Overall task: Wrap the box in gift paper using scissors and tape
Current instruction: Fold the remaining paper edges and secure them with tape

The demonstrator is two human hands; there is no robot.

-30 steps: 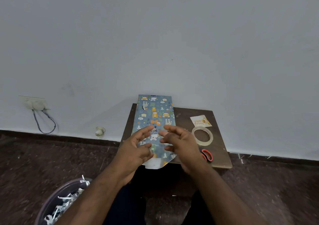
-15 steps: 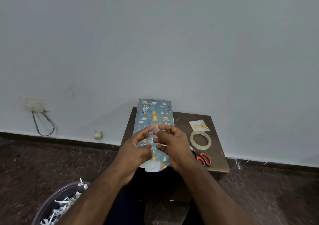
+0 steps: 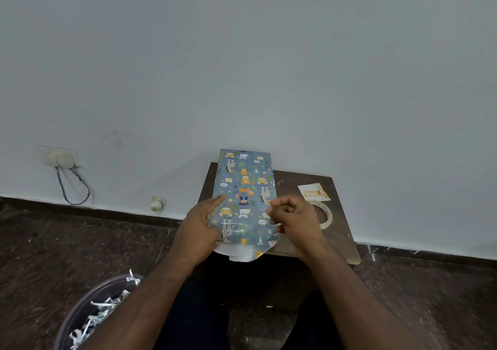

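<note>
The box (image 3: 246,185), wrapped in blue animal-print gift paper, lies lengthwise on a small brown table (image 3: 340,238). A white flap of paper sticks out at its near end. A strip of clear tape (image 3: 236,227) lies across the paper near that end. My left hand (image 3: 200,223) rests with straight fingers against the box's left edge. My right hand (image 3: 294,219) hovers at the box's right edge with fingers curled and nothing visible in them. The tape roll (image 3: 327,216) lies just right of that hand, partly hidden. The scissors are out of sight.
A small birthday card (image 3: 313,192) lies on the table behind the tape roll. A round bin (image 3: 88,314) with paper scraps stands on the dark floor at the lower left. The wall rises directly behind the table, with a socket (image 3: 57,157) at the left.
My hands held a strip of tape together above the box. The strip now lies on the paper and my hands have moved apart to the box's two sides. The scissors became hidden.
</note>
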